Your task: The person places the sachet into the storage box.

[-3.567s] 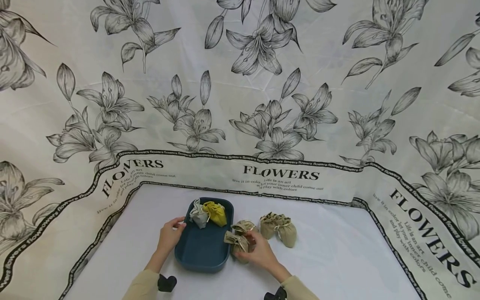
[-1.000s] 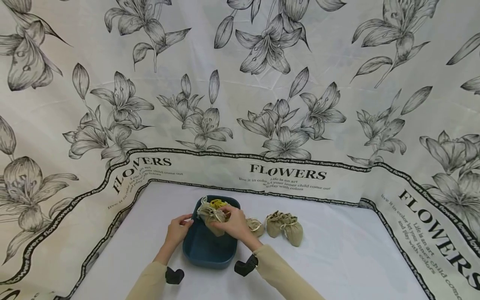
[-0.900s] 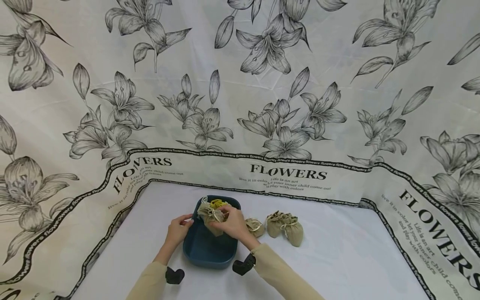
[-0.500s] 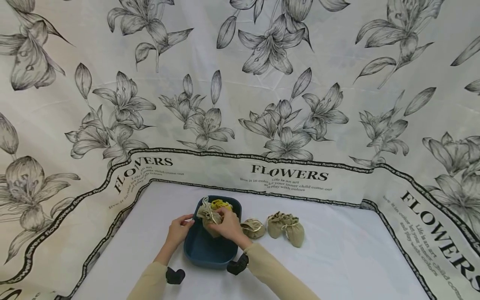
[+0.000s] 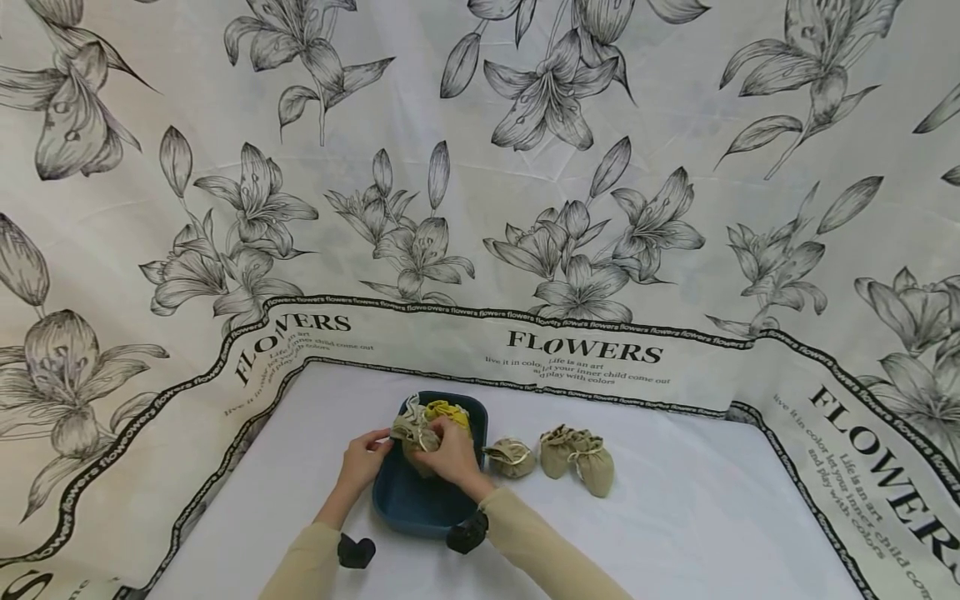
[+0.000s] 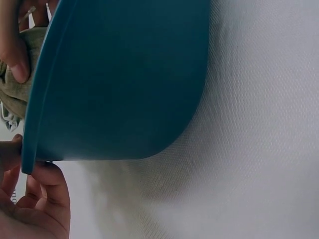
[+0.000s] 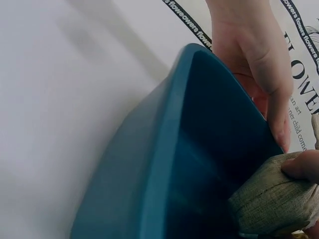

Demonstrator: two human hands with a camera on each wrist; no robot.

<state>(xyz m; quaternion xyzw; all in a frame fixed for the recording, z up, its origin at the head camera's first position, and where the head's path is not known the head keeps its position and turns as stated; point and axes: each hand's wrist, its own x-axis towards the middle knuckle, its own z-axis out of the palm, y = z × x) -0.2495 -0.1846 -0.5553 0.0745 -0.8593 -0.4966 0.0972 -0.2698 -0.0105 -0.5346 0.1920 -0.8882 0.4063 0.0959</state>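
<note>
A dark blue tray [image 5: 420,508] lies on the white table. My left hand [image 5: 365,460] grips its left rim; the left wrist view shows the fingers [image 6: 37,199] curled under the edge of the tray [image 6: 124,84]. My right hand [image 5: 448,450] holds a beige drawstring pouch [image 5: 409,433] low inside the tray's far end, next to a yellow pouch [image 5: 452,410]. In the right wrist view the beige pouch [image 7: 274,199] rests against the inner wall of the tray [image 7: 174,164], and my left hand [image 7: 254,55] lies over the rim.
Three more beige pouches lie on the table right of the tray: one [image 5: 512,457] close to it and a touching pair [image 5: 577,454] farther right. A flower-printed cloth [image 5: 585,350] rises behind and at both sides of the table.
My right hand has carried a beige pouch from the table into the tray and lowered it toward the far end. My left hand has stayed on the tray's rim.
</note>
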